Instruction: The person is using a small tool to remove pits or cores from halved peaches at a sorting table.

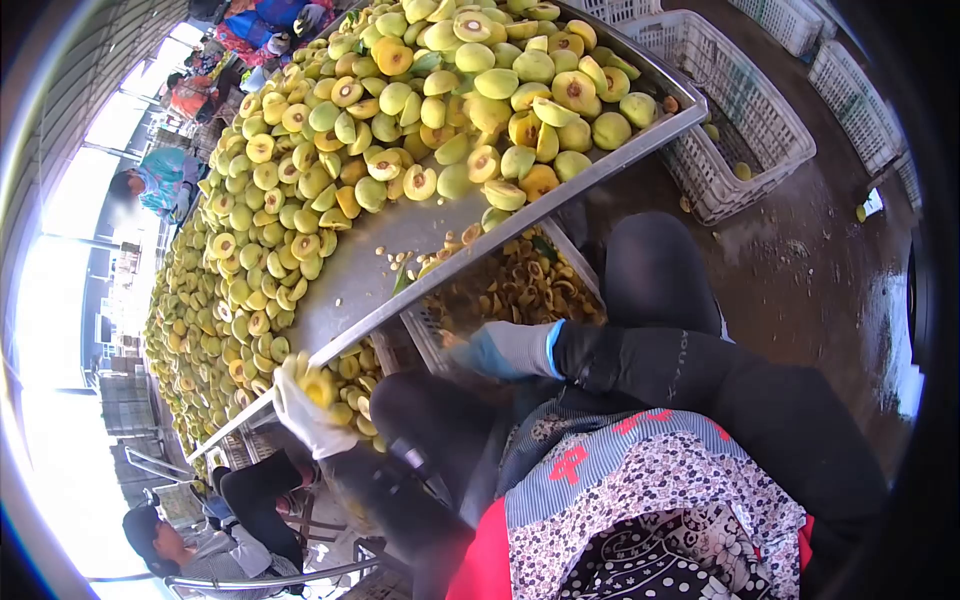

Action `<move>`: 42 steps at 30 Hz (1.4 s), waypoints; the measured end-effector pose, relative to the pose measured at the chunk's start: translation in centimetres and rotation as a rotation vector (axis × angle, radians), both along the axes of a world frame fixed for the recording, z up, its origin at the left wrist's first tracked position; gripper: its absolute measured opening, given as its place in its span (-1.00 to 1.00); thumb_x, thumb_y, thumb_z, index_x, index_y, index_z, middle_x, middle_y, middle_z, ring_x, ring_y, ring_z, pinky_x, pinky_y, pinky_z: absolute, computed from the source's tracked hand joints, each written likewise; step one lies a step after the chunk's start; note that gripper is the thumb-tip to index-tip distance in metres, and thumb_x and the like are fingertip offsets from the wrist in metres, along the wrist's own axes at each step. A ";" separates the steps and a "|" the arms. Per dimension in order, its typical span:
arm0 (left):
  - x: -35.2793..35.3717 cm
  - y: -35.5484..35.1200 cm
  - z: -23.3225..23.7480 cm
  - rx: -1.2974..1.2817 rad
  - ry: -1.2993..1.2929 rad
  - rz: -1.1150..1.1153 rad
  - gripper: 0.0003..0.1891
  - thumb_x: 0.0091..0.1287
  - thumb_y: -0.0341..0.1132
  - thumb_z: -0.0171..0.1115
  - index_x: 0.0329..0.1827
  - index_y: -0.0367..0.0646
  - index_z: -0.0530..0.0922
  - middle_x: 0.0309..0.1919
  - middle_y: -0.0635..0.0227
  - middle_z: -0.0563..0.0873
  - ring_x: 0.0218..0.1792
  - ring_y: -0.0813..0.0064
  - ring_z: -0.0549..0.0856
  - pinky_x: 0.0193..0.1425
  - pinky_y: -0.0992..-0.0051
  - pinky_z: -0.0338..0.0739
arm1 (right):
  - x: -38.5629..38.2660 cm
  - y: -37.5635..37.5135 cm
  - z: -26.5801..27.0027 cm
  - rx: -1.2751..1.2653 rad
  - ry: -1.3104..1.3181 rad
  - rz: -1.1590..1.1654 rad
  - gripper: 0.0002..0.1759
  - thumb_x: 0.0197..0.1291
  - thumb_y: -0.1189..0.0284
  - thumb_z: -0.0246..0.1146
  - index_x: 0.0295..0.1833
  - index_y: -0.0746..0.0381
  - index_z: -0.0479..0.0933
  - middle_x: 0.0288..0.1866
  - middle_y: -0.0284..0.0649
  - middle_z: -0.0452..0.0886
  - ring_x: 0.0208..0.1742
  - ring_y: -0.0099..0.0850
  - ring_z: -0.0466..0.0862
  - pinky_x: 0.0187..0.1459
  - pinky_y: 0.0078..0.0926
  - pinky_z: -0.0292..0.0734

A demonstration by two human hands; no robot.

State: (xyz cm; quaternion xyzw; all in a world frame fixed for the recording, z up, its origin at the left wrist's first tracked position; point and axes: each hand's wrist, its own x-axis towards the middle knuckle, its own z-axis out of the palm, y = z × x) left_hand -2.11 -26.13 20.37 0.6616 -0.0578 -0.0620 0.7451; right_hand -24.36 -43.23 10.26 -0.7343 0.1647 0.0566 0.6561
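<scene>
My left hand (308,415), in a white glove, is at the near edge of the metal table (335,275) with its fingers closed around a yellow peach half (318,388), blurred by motion. Just below and beside it, more peach halves (352,378) lie in a container under the table edge. My right hand (505,350) wears a grey and blue glove and hovers over a crate (425,338) of brownish pits and scraps (530,285). Its fingertips are smeared by motion. A big heap of halved green-yellow peaches (400,110) covers much of the tabletop, some showing brown pits.
The table's raised metal rim (520,222) runs diagonally between me and the heap. A white plastic crate (740,110) stands on the wet floor (780,270) at right, with further crates (855,105) beyond. A person (210,545) sits at lower left; others sit along the far side.
</scene>
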 end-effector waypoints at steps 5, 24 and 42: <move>2.5 0.6 0.7 1.037 -0.643 -0.050 -0.61 0.45 -0.14 0.22 0.10 -0.31 0.63 -0.06 0.03 0.73 -0.06 0.21 0.68 0.13 0.24 0.54 | -1.0 -1.5 4.1 -0.354 0.021 -0.144 -0.36 0.37 -0.18 0.12 0.00 0.22 0.70 -0.12 0.06 0.73 -0.04 0.05 0.72 0.06 -0.06 0.54; -4.0 -21.9 -5.6 0.582 -0.425 -1.344 -0.76 0.43 -0.25 0.21 -0.01 -0.21 0.68 -0.11 0.28 0.76 -0.11 0.47 0.68 0.07 0.51 0.54 | -3.7 -9.4 10.1 0.389 -0.569 -0.964 -0.55 0.48 -0.03 0.13 -0.27 0.13 0.46 -0.64 -0.42 0.45 -0.77 -0.69 0.36 -0.76 -0.66 0.28; -3.0 -26.0 -3.6 0.924 -0.999 -1.054 -0.49 0.36 -0.17 0.23 0.37 -0.06 0.51 0.29 0.13 0.59 0.24 0.20 0.62 0.32 0.33 0.50 | -3.2 -9.3 11.0 0.430 -0.636 -1.024 -0.53 0.52 -0.01 0.08 -0.32 0.15 0.41 -0.66 -0.41 0.43 -0.76 -0.67 0.36 -0.76 -0.63 0.26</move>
